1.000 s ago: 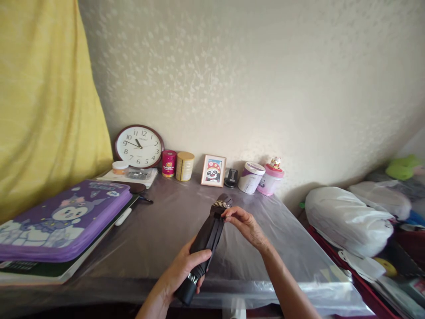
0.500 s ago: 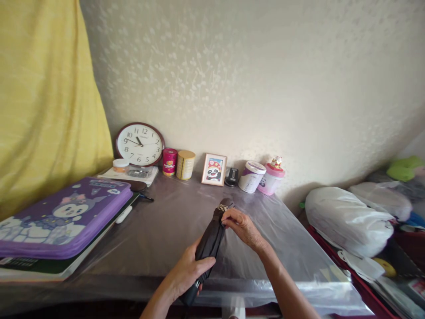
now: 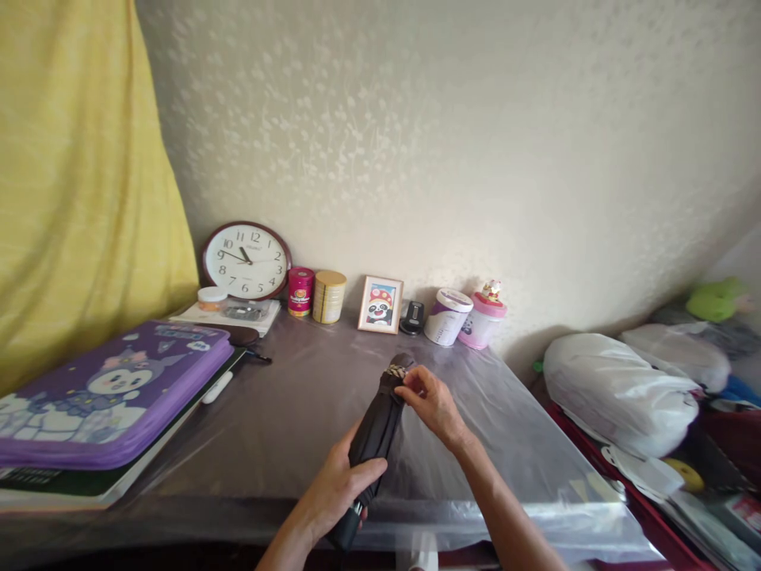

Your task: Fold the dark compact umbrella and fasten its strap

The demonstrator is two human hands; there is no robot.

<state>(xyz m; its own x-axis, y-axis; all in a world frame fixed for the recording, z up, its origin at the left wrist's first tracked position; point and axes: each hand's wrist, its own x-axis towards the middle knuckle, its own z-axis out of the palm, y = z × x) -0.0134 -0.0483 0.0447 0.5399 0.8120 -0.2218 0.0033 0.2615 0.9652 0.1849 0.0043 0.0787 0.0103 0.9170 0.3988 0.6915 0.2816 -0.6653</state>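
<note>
A black folding umbrella (image 3: 379, 424), its canopy gathered, is held at a slant over the table's front part. My left hand (image 3: 342, 488) wraps round its lower canopy just above the dark handle, thumb lying across the front. At the upper end, my right hand (image 3: 433, 403) pinches the dark fabric by the rib tips, with thumb and forefinger together. Those rib tips show as a pale cluster under the umbrella's dark top. The fingers of my left hand behind the umbrella are mostly hidden.
Plastic film covers the table (image 3: 285, 428). On the left lies a purple cartoon case (image 3: 119, 388) over books. Along the wall stand a clock (image 3: 246, 260), tins (image 3: 329, 297), a panda picture frame (image 3: 380, 304) and tubs (image 3: 449, 317). White bags (image 3: 618, 392) sit at the right.
My right fingers have shifted slightly at the umbrella's upper end, still pinching the fabric. My left hand keeps its hold, and the view has moved a little.
</note>
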